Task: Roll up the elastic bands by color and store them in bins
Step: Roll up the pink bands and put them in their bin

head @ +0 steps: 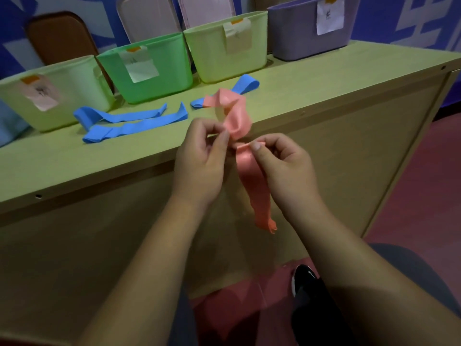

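A pink elastic band (252,186) is held in front of the table's near edge. My left hand (199,161) pinches it near a crumpled upper loop, and my right hand (284,166) pinches a folded part just beside it. Its lower end hangs loose below my hands. Three blue elastic bands lie flat on the table: two long ones (134,126) to the left and one (245,84) behind the pink band. Along the back stand a pale green bin (72,96), a bright green bin (164,78), a yellow-green bin (224,63) and a purple bin (296,38), each with a paper label.
The light green table (324,91) has a wooden front panel dropping to a red floor. Chair backs stand behind the bins against a blue wall. A black shoe (303,278) shows below near my right forearm. A pale blue object sits at the far left edge.
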Available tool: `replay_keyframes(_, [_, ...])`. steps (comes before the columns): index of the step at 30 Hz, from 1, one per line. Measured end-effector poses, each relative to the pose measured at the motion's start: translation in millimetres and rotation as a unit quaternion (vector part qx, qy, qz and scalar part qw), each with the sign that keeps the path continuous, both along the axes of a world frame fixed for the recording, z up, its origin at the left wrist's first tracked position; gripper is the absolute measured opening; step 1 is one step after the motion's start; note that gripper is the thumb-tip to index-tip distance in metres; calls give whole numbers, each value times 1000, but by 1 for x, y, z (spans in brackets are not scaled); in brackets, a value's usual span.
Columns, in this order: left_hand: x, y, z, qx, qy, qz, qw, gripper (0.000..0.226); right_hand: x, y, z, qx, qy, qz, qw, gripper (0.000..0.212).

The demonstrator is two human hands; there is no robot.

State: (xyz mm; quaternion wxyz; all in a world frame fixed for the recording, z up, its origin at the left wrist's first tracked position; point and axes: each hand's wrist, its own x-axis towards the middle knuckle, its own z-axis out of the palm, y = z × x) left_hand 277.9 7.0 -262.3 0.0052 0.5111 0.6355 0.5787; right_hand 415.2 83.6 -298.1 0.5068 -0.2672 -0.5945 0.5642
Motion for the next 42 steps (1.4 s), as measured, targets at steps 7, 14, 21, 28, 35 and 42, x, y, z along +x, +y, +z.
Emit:
replay_keyframes(7, [-25, -66, -45, 16, -135, -31, 990, 27, -10, -37, -17, 145, -175, 128, 965, 8])
replay_keyframes(14, [-70, -129, -63, -132, -106, -60, 984, 32, -22, -58, -32, 247, -234, 206, 918, 5])
replay_keyframes(21, [-94, -178, -63, -262, 63, -52, 962, 36, -42, -84, -38, 310, -246, 260, 881, 7])
replay_keyframes(28, [-114, -203, -77, -402, 144, -66, 902, 27, -58, -104, -44, 272, -278, 335, 858, 4])
replay_keyframes(35, [-118, -210, -74, -349, -84, -72, 931, 51, -69, -105, -49, 127, -252, 390, 876, 2])
replay_keyframes(42, [-117, -209, -72, -252, -226, -126, 932, 36, -72, -111, -58, 37, -194, 414, 888, 6])
